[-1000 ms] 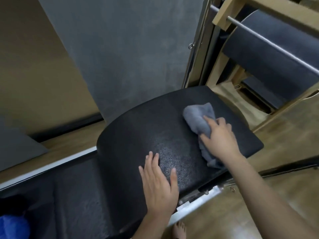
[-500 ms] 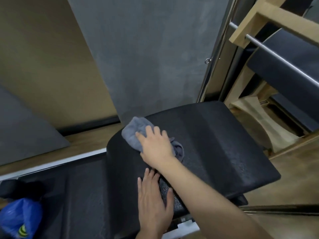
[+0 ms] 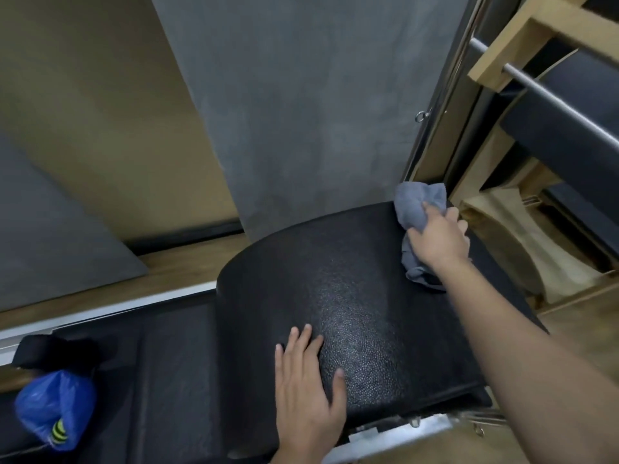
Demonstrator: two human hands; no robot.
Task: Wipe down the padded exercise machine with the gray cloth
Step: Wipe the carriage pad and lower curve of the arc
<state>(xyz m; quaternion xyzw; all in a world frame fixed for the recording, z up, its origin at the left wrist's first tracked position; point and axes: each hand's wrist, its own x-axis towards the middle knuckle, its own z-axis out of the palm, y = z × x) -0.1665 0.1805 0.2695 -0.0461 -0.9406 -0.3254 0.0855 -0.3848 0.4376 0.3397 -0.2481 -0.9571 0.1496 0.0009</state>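
A black, pebble-textured curved pad [image 3: 335, 279] of the exercise machine fills the middle of the view, with a flatter padded section [image 3: 167, 363] to its left. My right hand [image 3: 438, 236] grips a bunched gray cloth [image 3: 418, 209] and presses it on the pad's far right corner. Part of the cloth hangs below my wrist. My left hand [image 3: 308, 390] lies flat on the pad's near edge, fingers spread, holding nothing.
A blue plastic bag [image 3: 57, 406] sits at the lower left on the machine. A wooden frame with a metal bar [image 3: 542, 92] and dark padding stands at the right. A gray wall panel [image 3: 301, 112] rises behind the pad. Wooden floor lies below.
My right hand has swept the cloth from the pad's far left side across to its far right corner. My left hand stays flat on the near edge.
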